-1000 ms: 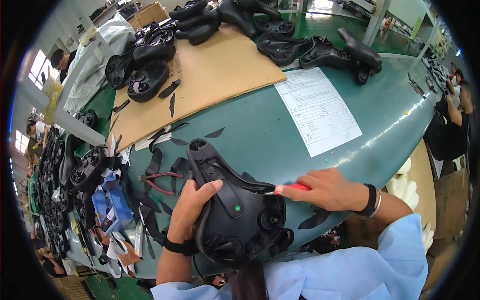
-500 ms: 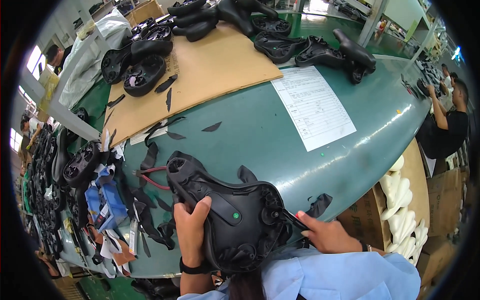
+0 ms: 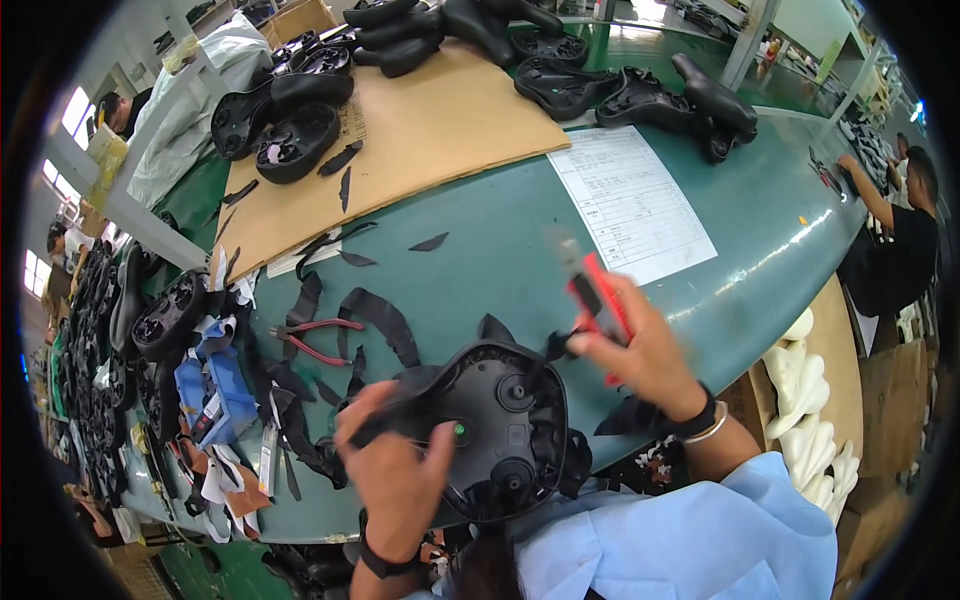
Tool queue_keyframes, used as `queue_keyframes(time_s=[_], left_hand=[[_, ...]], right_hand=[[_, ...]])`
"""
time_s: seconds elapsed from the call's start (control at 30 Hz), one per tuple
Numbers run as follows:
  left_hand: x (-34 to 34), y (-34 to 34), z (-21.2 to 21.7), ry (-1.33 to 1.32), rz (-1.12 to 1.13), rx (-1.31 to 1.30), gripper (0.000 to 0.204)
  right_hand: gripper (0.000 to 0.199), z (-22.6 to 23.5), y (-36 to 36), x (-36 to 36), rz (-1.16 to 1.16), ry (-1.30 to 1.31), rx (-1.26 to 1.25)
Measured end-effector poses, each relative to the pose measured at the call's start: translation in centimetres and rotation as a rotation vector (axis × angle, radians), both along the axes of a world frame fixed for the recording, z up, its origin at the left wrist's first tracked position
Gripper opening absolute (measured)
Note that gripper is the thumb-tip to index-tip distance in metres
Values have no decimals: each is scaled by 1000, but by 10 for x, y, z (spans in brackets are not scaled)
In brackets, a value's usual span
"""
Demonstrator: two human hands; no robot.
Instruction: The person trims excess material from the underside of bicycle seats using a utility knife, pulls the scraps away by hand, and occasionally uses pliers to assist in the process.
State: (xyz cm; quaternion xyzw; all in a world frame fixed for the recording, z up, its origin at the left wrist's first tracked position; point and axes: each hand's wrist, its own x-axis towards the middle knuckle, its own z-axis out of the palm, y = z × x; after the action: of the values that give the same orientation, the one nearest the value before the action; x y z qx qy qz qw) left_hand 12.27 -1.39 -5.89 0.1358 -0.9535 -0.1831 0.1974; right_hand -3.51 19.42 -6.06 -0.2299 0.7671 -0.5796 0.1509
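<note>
A black moulded plastic shell (image 3: 500, 425) with round bosses and a small green dot lies at the near edge of the green table (image 3: 480, 250). My left hand (image 3: 395, 470) grips its left side. My right hand (image 3: 645, 355) holds a red utility knife (image 3: 592, 295), blade pointing up and away, just right of the shell's upper edge. Black trimmed scraps (image 3: 370, 315) lie around the shell.
Red-handled pliers (image 3: 315, 340) lie left of the shell. A white printed sheet (image 3: 630, 200) and a brown cardboard sheet (image 3: 420, 130) with more black shells sit farther back. Blue packets and clutter crowd the left edge. Another person (image 3: 895, 230) works at the right.
My right hand has come up from below the table edge with the red knife. The black shell has shifted right and toward me, turned in my left hand.
</note>
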Motion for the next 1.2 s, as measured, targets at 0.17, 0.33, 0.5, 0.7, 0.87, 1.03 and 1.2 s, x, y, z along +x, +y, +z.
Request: queue_keyframes(time_s=[0.17, 0.33, 0.5, 0.7, 0.87, 1.03, 1.2], left_hand=[[-72, 21, -27, 23, -436, -15, 24], [-70, 6, -43, -143, -455, 312, 12], [-73, 5, -40, 97, -349, 696, 14], [-64, 16, -34, 738, 154, 1221, 23], [-48, 6, -6, 148, -210, 725, 27], [-89, -12, -8, -160, -361, -243, 19], [-100, -34, -39, 271, 51, 97, 24]], right_hand=[[58, -7, -4, 25, 225, 214, -55], [55, -14, 52, 2, 235, 580, 283], [53, -16, 46, 16, 284, 747, 652], [52, -17, 43, 67, 109, 584, 784], [47, -4, 18, 16, 159, 664, 777], [44, 4, -2, -10, 217, 756, 784], [44, 7, 16, 37, 224, 737, 878]])
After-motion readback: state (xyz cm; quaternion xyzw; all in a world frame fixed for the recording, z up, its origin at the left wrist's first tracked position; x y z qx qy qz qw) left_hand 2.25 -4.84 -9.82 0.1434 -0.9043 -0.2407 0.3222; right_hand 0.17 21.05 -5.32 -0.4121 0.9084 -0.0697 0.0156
